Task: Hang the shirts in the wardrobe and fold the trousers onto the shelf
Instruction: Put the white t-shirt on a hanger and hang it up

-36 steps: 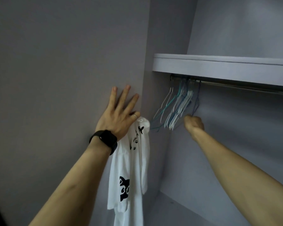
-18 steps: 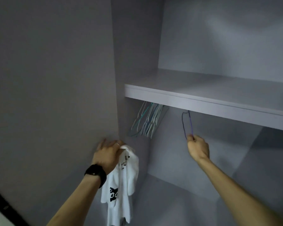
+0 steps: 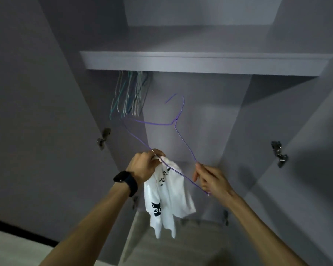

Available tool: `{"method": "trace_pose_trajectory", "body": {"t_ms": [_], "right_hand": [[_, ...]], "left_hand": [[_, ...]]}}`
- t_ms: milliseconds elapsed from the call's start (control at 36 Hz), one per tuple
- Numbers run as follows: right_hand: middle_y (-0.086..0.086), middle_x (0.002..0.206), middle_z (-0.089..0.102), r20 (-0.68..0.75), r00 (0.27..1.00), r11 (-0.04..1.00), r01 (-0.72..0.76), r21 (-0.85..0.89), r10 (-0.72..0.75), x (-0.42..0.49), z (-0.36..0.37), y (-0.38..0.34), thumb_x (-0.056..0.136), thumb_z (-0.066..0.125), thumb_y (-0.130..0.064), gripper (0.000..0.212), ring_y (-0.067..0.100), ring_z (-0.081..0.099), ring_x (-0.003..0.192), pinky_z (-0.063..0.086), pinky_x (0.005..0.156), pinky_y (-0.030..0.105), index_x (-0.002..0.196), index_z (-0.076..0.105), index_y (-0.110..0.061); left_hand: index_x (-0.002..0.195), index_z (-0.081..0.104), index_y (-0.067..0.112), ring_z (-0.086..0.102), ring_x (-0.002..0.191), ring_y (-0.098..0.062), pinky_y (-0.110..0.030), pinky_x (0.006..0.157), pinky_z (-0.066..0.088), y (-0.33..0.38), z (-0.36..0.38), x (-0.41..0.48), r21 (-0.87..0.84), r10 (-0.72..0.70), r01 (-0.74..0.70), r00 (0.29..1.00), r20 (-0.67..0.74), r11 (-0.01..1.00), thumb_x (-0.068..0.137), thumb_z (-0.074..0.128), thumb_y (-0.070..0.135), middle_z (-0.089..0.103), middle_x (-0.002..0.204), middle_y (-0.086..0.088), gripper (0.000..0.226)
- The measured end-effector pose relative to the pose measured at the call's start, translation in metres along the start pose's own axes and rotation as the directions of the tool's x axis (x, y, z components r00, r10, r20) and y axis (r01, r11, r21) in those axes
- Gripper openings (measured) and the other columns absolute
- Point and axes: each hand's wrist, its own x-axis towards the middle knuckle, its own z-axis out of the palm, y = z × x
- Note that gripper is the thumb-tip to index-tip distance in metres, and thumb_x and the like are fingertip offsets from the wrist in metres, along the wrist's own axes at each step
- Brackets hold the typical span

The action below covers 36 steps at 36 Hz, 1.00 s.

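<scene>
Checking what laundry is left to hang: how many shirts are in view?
1. A white shirt hangs from the left hand, in front of the open wardrobe, crossed by the purple hanger that the right hand pinches. Others may lie outside the frame.

Left hand [image 3: 145, 164] gripping white shirt [image 3: 167, 196], right hand [image 3: 211, 179] pinching purple wire hanger [image 3: 178, 129], grey shelf [image 3: 200, 63] above

Bunched hangers [image 3: 130, 93] crowd the left end beneath the shelf [image 3: 206, 63]; rightward, the wardrobe [image 3: 210, 116] interior lies open to its back wall.
</scene>
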Motion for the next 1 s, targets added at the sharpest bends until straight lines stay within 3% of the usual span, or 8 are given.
{"method": "trace_pose_trajectory", "body": {"t_ms": [111,444,528,611,667,778,889,1000], "right_hand": [[-0.007,0.05,0.047,0.061,0.998,0.973,-0.011,-0.229,0.025,0.002,-0.015,-0.009,0.098,0.064,-0.027,0.019,0.006,0.04,0.043,0.035,0.047,0.02,0.084,0.067,-0.014],[-0.008,0.059,0.04,0.245,0.904,0.922,-0.38,0.078,0.352,0.057,-0.028,-0.066,0.097,0.058,-0.046,0.039,0.004,0.033,0.046,0.024,0.039,0.016,0.099,0.069,-0.009],[-0.011,0.048,0.028,0.126,0.936,0.935,-0.342,0.092,0.33,0.062,-0.027,-0.061,0.103,0.05,-0.039,0.034,0.002,0.022,0.039,0.013,0.035,0.016,0.085,0.062,-0.013],[-0.013,0.039,0.04,-0.302,0.945,0.987,-0.148,-0.067,0.122,0.061,-0.033,-0.034,0.103,0.052,-0.038,0.04,0.009,0.035,0.045,0.026,0.043,0.022,0.072,0.064,-0.016],[-0.012,0.051,0.054,-0.459,0.887,0.986,-0.032,-0.166,-0.049,0.051,-0.032,-0.014,0.097,0.062,-0.043,0.037,0.01,0.048,0.056,0.038,0.056,0.028,0.076,0.063,-0.013],[-0.018,0.073,0.064,-0.234,0.96,0.977,0.11,-0.18,-0.151,0.026,0.002,0.005,0.074,0.083,-0.052,0.042,0.0,0.059,0.069,0.046,0.07,0.017,0.084,0.058,-0.021],[-0.024,0.087,0.071,0.004,0.982,0.967,0.185,-0.177,-0.187,0.031,0.036,0.005,0.076,0.089,-0.026,0.025,-0.005,0.066,0.082,0.047,0.075,0.008,0.094,0.073,-0.031],[-0.034,0.081,0.069,-0.024,0.979,0.955,0.192,-0.226,-0.202,0.046,0.033,0.006,0.085,0.08,-0.017,0.017,-0.008,0.063,0.071,0.048,0.068,0.012,0.087,0.074,-0.033]], "left_hand": [[0.124,0.066,0.03,0.062,0.115,-0.029,-0.032,0.091,0.048,0.01,0.005,-0.008,0.169,0.068,-0.084,0.993,0.099,0.982,0.097,0.057,0.022,0.07,0.123,-0.001,0.03],[0.143,0.046,0.041,0.057,0.12,-0.031,-0.04,0.091,0.051,0.04,0.032,-0.036,0.439,0.192,-0.326,0.927,0.323,0.837,0.103,0.043,0.02,0.057,0.14,0.009,0.045],[0.146,0.035,0.05,0.064,0.105,-0.024,-0.031,0.081,0.051,0.036,0.033,-0.039,0.245,0.167,-0.214,0.966,0.199,0.946,0.103,0.049,0.032,0.068,0.121,0.017,0.048],[0.149,0.017,0.054,0.059,0.065,-0.013,-0.018,0.06,0.039,0.03,0.029,-0.046,-0.131,-0.016,0.018,1.0,0.017,0.991,0.096,0.063,0.032,0.067,0.07,0.011,0.073],[0.139,0.034,0.045,0.052,0.053,-0.005,-0.017,0.055,0.035,0.026,0.024,-0.046,-0.3,-0.139,0.111,0.987,-0.075,0.947,0.092,0.071,0.028,0.054,0.051,0.013,0.062],[0.086,0.071,0.035,0.065,0.071,0.011,-0.012,0.07,0.044,0.027,0.007,-0.038,-0.451,-0.244,0.2,0.969,-0.042,0.87,0.083,0.082,0.03,0.072,0.07,0.022,0.012],[0.087,0.079,0.023,0.07,0.079,0.001,-0.015,0.075,0.05,0.031,-0.005,-0.03,-0.542,-0.243,0.222,0.969,0.034,0.811,0.079,0.084,0.032,0.077,0.082,0.009,0.013],[0.085,0.079,0.016,0.069,0.075,-0.008,-0.035,0.083,0.056,0.023,-0.022,-0.03,-0.624,-0.332,0.263,0.943,0.006,0.736,0.081,0.083,0.027,0.077,0.082,0.001,0.013]]}}
